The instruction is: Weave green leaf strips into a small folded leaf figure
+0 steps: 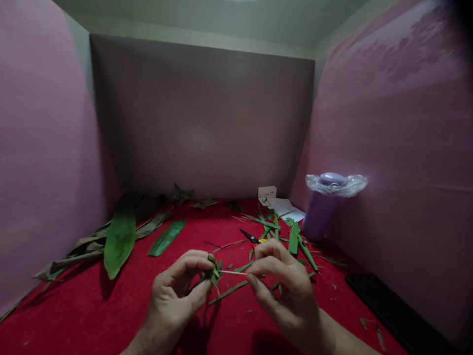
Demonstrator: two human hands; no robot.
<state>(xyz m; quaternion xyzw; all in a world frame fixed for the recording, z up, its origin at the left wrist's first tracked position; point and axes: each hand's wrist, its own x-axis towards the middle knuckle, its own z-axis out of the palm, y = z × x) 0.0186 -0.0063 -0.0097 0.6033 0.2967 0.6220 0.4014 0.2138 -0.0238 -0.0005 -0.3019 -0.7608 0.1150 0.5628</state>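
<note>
Between the thumb and fingers of my left hand (181, 291) is a small folded green leaf piece (214, 272), with narrow strips hanging from it. My right hand (283, 286) pinches the right end of a thin pale stick (234, 272). The stick's other end meets the leaf piece; whether it goes in or only touches cannot be made out. Just behind my right hand lie scissors (251, 236) with dark blades and red and yellow handles, partly hidden by the fingers.
Cut green strips (273, 227) lie scattered on the red cloth (129, 310). Large leaves (121, 241) are at the left, with a cut leaf piece (167, 238) beside them. At the right stand a purple bottle (320, 212) and white papers (284, 208); a black object (391, 305) lies nearer.
</note>
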